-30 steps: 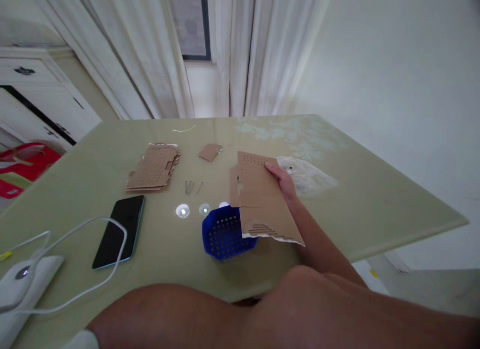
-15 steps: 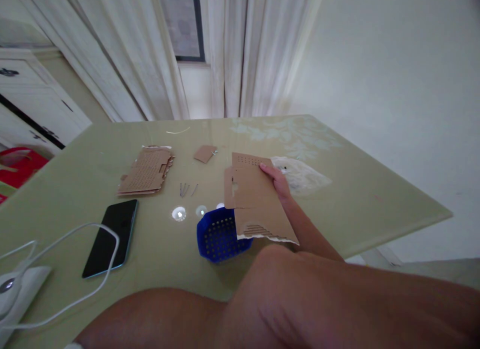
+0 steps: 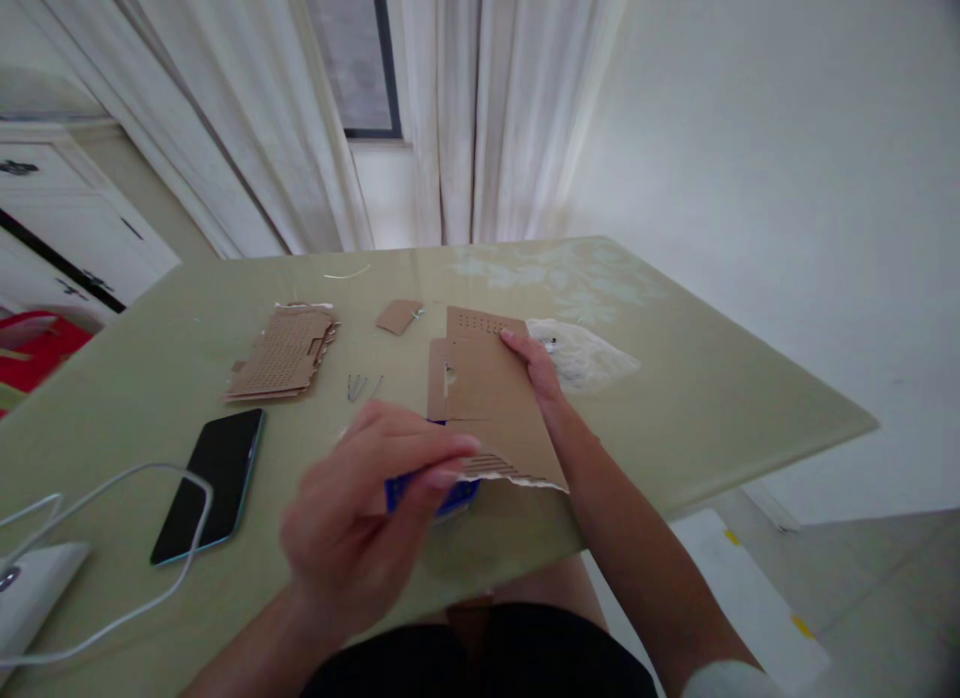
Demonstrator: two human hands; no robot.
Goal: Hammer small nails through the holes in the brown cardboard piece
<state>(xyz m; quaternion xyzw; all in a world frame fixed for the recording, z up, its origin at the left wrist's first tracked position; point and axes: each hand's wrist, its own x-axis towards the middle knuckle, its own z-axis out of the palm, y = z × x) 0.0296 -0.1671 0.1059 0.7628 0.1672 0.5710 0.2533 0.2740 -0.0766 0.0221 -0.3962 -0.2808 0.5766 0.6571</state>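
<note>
My right hand (image 3: 534,366) holds a flat brown cardboard sheet (image 3: 491,403) by its right edge, above the green table (image 3: 697,398). The sheet has a row of small holes near its far end and a torn, corrugated near edge. My left hand (image 3: 367,513) is raised in front of me, fingers curled, its fingertips at the sheet's near left edge. A blue perforated plastic basket (image 3: 431,493) stands under the sheet, mostly hidden by my left hand and the cardboard.
A stack of perforated cardboard pieces (image 3: 283,353), a small cardboard scrap (image 3: 398,316), several thin nails (image 3: 358,386) and a crumpled clear plastic bag (image 3: 577,354) lie farther back. A black phone (image 3: 211,483) and white cable (image 3: 112,538) lie at the left.
My left hand has come up into view from below and reached the near edge of the cardboard sheet. My right hand keeps holding the sheet; the view has shifted slightly.
</note>
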